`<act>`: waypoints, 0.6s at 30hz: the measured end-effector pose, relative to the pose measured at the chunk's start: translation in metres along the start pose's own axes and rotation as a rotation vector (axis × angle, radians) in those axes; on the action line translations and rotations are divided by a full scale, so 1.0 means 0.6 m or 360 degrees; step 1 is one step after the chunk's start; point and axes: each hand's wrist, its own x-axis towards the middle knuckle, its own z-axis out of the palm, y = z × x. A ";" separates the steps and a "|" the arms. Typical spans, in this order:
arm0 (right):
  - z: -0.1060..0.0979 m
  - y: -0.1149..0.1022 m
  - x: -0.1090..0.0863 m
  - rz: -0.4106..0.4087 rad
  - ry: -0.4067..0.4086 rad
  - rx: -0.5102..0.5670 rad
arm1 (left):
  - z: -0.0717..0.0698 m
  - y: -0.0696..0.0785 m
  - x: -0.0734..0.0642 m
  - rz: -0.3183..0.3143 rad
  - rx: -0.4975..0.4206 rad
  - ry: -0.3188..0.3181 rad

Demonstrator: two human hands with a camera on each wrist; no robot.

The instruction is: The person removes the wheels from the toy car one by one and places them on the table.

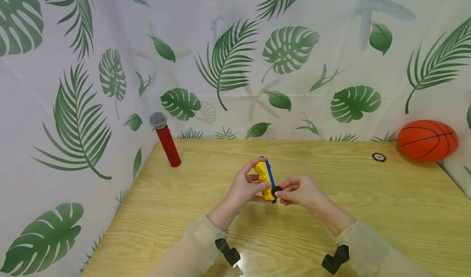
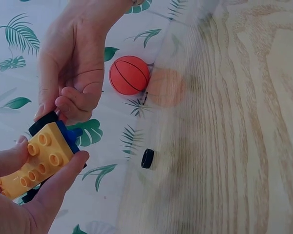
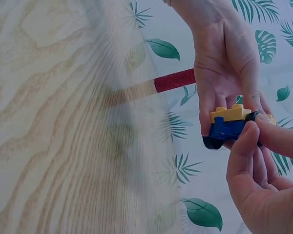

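Note:
My left hand (image 1: 243, 189) grips a toy block car (image 1: 262, 177), yellow studded bricks on a blue base, tilted up on end above the table. With thumb and fingers, my right hand (image 1: 303, 193) pinches a small black wheel (image 1: 276, 191) against the blue side of the car, near its lower end. In the right wrist view another black wheel (image 3: 213, 143) shows at the far end of the blue base (image 3: 227, 129). The left wrist view shows the yellow studs (image 2: 43, 152) between my left thumb and fingers.
A red microphone (image 1: 169, 146) with a grey head stands at the table's back left. At the back right lie an orange basketball (image 1: 427, 140) and a black-and-white round chip (image 1: 379, 157). The left wrist view shows a black ring-shaped piece (image 2: 147, 158). Leaf-patterned cloth (image 1: 235, 117) borders the wooden table.

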 end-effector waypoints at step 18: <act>-0.006 0.002 -0.001 0.0019 -0.0013 0.0020 | 0.009 0.005 0.000 -0.0035 0.0087 0.0067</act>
